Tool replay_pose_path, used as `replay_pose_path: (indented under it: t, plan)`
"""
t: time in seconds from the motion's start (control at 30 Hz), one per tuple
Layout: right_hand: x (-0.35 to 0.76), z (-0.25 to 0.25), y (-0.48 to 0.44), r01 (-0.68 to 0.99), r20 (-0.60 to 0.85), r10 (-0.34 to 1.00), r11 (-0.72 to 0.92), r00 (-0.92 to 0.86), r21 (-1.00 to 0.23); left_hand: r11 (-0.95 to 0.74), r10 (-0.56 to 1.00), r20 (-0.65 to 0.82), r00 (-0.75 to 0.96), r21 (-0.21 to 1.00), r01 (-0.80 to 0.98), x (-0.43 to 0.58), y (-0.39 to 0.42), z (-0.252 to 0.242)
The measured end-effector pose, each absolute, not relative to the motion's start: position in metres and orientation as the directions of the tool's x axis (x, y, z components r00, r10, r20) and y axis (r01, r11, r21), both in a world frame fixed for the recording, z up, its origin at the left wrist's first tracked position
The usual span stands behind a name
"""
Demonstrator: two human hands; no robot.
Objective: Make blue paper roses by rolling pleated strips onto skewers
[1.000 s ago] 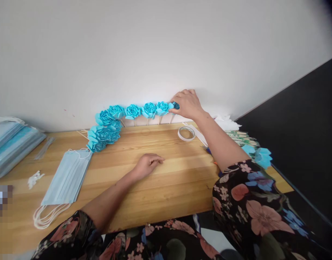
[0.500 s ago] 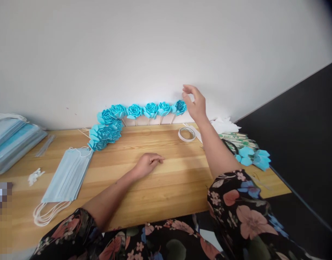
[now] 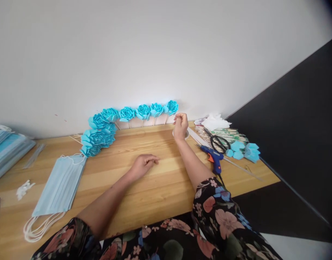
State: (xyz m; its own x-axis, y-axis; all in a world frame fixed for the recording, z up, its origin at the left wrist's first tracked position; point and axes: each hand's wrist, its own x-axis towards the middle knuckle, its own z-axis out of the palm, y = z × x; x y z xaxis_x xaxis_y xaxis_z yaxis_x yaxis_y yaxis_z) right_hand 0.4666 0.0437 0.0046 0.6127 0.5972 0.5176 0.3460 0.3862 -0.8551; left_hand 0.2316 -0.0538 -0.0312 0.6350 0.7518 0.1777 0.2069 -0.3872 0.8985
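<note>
My left hand [image 3: 142,167] rests on the wooden table [image 3: 152,195], its fingers loosely curled together with nothing visible in them. My right hand [image 3: 180,127] hovers above a white tape roll [image 3: 186,134], covering much of it. Its fingers are bent and a little apart, and I see nothing held. Just left of it, a blue paper-like flower [image 3: 172,107] on a thin stick leans against the wall. More blue flowers [image 3: 142,112] on sticks stand in a row beside it, and several are bunched [image 3: 96,139] at the left.
A blue glue gun [image 3: 213,156], black scissors [image 3: 220,143] and loose blue petals [image 3: 251,152] lie at the right, near patterned wrapped sticks [image 3: 233,134] and crumpled white tissue [image 3: 216,121]. Left are stacked face masks [image 3: 60,184], white bits [image 3: 25,188] and packed masks [image 3: 8,153].
My right hand has come down from beside the last flower to the tape roll. The view has shifted, bringing the glue gun and scissors into sight. My left hand stays on the table.
</note>
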Motion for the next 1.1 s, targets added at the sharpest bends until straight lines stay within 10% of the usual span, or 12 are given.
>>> replay_pose_path:
  t: [0.4,0.67,1.1]
  plan:
    - [0.474,0.034,0.035,0.558,0.607,0.605,0.299,0.516,-0.774,-0.357,0.757,0.151,0.635,0.910,0.209,0.232,-0.054,-0.031]
    - [0.506,0.092,0.043,0.954,0.645,0.764,0.183,0.013,-0.236,-0.347,0.761,0.147,0.632,0.915,0.206,0.233,-0.054,-0.029]
    - [0.508,0.127,0.057,0.936,0.336,0.892,0.213,-0.303,0.279,-0.341,0.762,0.151,0.629,0.920,0.192,0.233,-0.054,-0.028]
